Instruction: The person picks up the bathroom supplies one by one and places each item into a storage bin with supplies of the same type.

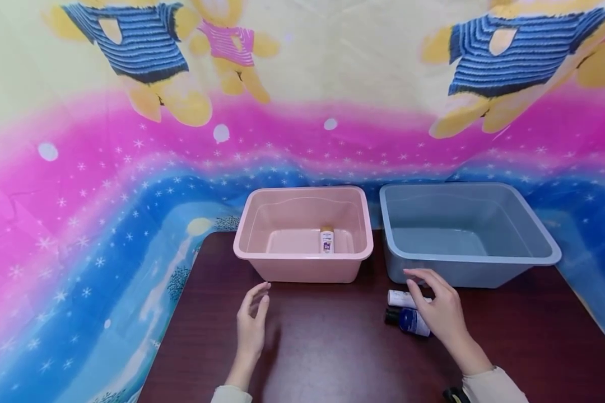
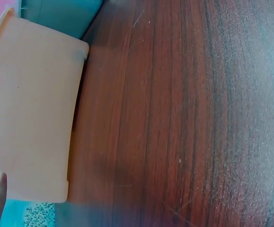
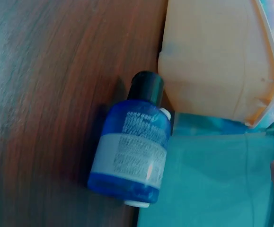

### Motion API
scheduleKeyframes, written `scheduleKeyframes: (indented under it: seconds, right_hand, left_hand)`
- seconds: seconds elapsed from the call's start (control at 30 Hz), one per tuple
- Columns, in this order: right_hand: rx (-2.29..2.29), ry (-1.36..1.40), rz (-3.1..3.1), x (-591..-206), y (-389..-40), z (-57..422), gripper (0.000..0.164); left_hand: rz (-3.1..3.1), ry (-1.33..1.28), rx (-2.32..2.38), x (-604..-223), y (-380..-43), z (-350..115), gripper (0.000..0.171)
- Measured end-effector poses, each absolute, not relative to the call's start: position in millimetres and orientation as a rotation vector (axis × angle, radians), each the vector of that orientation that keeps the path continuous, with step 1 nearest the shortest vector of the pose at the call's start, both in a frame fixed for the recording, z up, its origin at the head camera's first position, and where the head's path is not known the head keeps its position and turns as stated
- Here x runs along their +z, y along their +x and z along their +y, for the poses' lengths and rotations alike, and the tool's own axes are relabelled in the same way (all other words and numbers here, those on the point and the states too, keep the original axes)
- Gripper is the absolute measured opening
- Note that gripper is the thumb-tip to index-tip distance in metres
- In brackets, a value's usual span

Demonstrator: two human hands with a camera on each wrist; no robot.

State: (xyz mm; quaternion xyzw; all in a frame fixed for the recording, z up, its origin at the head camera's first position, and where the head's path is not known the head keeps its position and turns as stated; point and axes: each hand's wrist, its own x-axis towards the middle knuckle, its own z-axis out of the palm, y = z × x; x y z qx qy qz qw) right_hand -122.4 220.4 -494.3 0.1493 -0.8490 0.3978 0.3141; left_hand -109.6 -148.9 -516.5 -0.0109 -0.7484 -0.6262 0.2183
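Note:
In the head view my right hand (image 1: 441, 308), fingers slightly bent and thumb apart, is over two containers lying on the table before the blue-grey bin. One is a white cylindrical container (image 1: 402, 299), partly covered by the hand in this view. Beside it, nearer me, lies a blue bottle (image 1: 414, 322) with a black cap; the right wrist view shows its printed white label. My left hand (image 1: 252, 324) holds nothing, its fingers loosely curved in front of the pink bin's left corner. Inside the pink bin (image 1: 302, 268) is a small white bottle (image 1: 326, 239) with a gold cap.
The blue-grey bin (image 1: 448, 274) stands right of the pink one, both at the back of the dark wooden table (image 1: 322, 347). A colourful cloth (image 1: 302, 134) with printed bears hangs behind them. A black band (image 1: 456, 395) is near the right sleeve.

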Motion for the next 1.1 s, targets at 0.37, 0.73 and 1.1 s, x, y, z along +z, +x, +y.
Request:
scheduleKeyframes:
  seconds: [0.37, 0.73, 1.1]
  right_hand:
    - [1.096, 0.466, -2.246, -504.0, -115.9, 235.1, 0.037]
    - [1.001, 0.523, -2.238, -507.7, -113.7, 244.6, 0.038]
    - [0.961, 0.461, -2.330, -514.9, -102.2, 252.6, 0.036]
  left_hand:
    - [-2.203, -0.068, -1.835, -534.4, -114.4, -144.6, 0.026]
    - [-2.326, -0.096, -1.889, -531.5, -114.9, -130.7, 0.029]
    - [-2.372, -0.220, -1.845, -501.4, -100.5, -112.9, 0.027]
